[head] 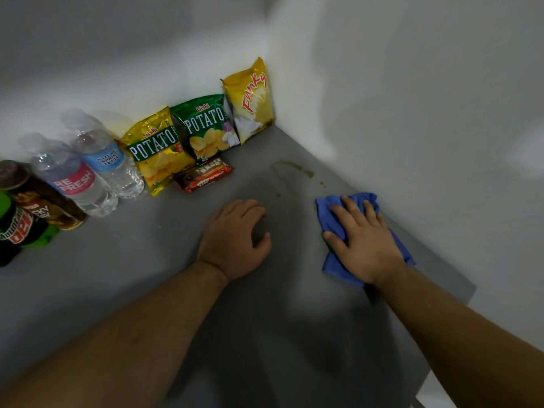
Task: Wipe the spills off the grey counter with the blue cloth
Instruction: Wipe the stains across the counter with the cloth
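The blue cloth point(332, 213) lies crumpled on the grey counter point(147, 260) near the right wall. My right hand point(363, 237) presses flat on top of it, fingers spread. A brownish spill point(290, 169) with a few small drops sits on the counter just beyond the cloth, toward the corner. My left hand point(235, 240) rests on the counter to the left of the cloth, fingers curled under, holding nothing.
Along the back wall stand snack bags: two potato chip bags point(156, 151), a yellow bag point(253, 101) in the corner and a dark chocolate pack point(203, 175). Water bottles point(88, 172) and soda bottles point(26, 213) lie at the left. White walls close the back and right.
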### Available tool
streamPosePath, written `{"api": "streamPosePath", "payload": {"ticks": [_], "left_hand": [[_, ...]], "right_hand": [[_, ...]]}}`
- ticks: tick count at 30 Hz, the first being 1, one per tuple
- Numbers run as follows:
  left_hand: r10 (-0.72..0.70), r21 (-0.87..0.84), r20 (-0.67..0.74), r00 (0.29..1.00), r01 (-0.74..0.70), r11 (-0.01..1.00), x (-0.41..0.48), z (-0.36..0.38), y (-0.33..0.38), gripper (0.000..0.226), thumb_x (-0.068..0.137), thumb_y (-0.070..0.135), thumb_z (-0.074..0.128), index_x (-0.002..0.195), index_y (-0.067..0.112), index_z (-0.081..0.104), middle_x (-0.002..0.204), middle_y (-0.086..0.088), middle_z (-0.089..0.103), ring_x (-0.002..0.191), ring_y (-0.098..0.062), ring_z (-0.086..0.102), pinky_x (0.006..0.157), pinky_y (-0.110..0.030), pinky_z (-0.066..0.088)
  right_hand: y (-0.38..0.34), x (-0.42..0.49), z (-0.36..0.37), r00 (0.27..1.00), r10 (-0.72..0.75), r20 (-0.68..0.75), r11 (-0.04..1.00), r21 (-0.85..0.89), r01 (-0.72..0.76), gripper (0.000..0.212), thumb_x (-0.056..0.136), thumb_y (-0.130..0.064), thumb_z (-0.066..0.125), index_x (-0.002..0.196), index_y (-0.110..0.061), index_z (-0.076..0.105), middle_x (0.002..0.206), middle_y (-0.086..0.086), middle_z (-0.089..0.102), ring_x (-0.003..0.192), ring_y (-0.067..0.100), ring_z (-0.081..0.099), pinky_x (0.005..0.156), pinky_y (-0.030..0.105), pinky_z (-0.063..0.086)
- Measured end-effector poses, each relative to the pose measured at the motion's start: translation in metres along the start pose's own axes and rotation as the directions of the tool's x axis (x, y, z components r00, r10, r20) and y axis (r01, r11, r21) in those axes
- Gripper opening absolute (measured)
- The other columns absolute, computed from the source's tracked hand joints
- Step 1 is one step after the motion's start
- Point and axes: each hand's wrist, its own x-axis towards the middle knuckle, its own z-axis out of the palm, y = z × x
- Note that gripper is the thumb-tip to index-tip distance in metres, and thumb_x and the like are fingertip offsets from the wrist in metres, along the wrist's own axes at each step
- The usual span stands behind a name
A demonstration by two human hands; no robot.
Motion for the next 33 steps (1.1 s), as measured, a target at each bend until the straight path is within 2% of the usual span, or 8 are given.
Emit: {"api": "streamPosePath", "payload": {"ticks": [4,10,12,15,20,27,30,33], "left_hand": [[-0.045,0.069,0.021,0.999,0.043,0.997,0.009,0.000,-0.012,0.056,0.089,0.051,0.055,0.133,0.018,0.061,0.142,-0.004,0.058,0.132,-0.024,0.052,0.114,-0.043,0.039],[-0.071,0.058,0.011,0.997,0.070,0.996,0.008,0.002,-0.012,0.055,0.088,0.049,0.055,0.134,0.018,0.061,0.144,-0.003,0.056,0.134,-0.025,0.050,0.114,-0.042,0.040],[-0.070,0.050,0.004,0.998,0.069,0.996,0.008,0.002,-0.011,0.055,0.087,0.048,0.055,0.133,0.017,0.062,0.143,-0.004,0.057,0.134,-0.025,0.051,0.114,-0.042,0.041],[-0.067,0.048,0.012,0.998,0.066,0.997,0.009,0.002,-0.010,0.056,0.088,0.049,0.052,0.132,0.017,0.062,0.143,-0.004,0.056,0.134,-0.025,0.049,0.115,-0.043,0.042],[-0.068,0.056,0.015,0.998,0.067,0.996,0.011,0.003,-0.009,0.056,0.087,0.049,0.052,0.133,0.017,0.061,0.144,-0.003,0.055,0.135,-0.025,0.048,0.115,-0.043,0.040],[-0.074,0.063,0.011,0.997,0.073,0.995,0.011,0.004,-0.012,0.055,0.086,0.046,0.055,0.132,0.016,0.061,0.141,-0.002,0.056,0.132,-0.024,0.049,0.112,-0.045,0.043],[-0.076,0.051,0.010,0.997,0.075,0.996,0.011,0.004,-0.011,0.055,0.086,0.047,0.056,0.132,0.017,0.061,0.143,-0.002,0.056,0.134,-0.024,0.047,0.113,-0.047,0.042],[-0.080,0.056,0.023,0.997,0.079,0.995,0.010,0.004,-0.011,0.057,0.088,0.049,0.053,0.136,0.019,0.058,0.147,-0.001,0.054,0.138,-0.023,0.045,0.116,-0.048,0.039]], "right_hand": [[-0.038,0.029,0.007,1.000,0.016,-0.027,1.000,-0.011,-0.016,0.078,0.093,-0.067,-0.005,0.164,-0.042,0.012,0.175,-0.001,0.005,0.160,0.034,-0.003,0.129,0.051,0.000],[-0.039,0.004,0.011,0.976,-0.216,0.011,0.976,0.023,0.215,0.063,0.102,-0.058,0.011,0.162,-0.043,0.023,0.173,-0.010,0.010,0.160,0.025,-0.001,0.130,0.046,0.003],[-0.022,0.002,0.008,0.980,-0.196,0.010,0.980,0.031,0.196,0.062,0.102,-0.059,0.015,0.161,-0.044,0.023,0.172,-0.013,0.011,0.161,0.022,0.000,0.130,0.047,0.006],[-0.014,0.025,0.004,0.994,-0.112,0.019,0.993,-0.021,0.113,0.069,0.098,-0.063,0.010,0.163,-0.043,0.015,0.174,-0.010,0.003,0.160,0.023,-0.005,0.130,0.043,-0.002],[-0.049,0.082,0.005,0.999,-0.044,-0.013,0.997,-0.059,0.043,0.066,0.100,-0.057,0.014,0.164,-0.042,0.009,0.175,0.001,0.002,0.160,0.032,-0.004,0.129,0.049,-0.001],[-0.058,0.056,0.011,0.945,-0.323,0.044,0.946,-0.016,0.324,0.064,0.102,-0.059,0.018,0.163,-0.041,0.020,0.173,-0.010,0.008,0.161,0.023,0.000,0.130,0.047,0.004],[-0.032,0.057,0.007,0.957,-0.289,0.006,0.957,0.011,0.288,0.062,0.102,-0.059,0.027,0.161,-0.041,0.028,0.172,-0.011,0.017,0.160,0.022,0.010,0.129,0.047,0.013],[-0.028,0.080,0.001,0.981,-0.192,-0.001,0.981,-0.007,0.192,0.069,0.098,-0.063,0.020,0.163,-0.041,0.021,0.173,-0.008,0.014,0.160,0.024,0.007,0.130,0.047,0.008]]}}
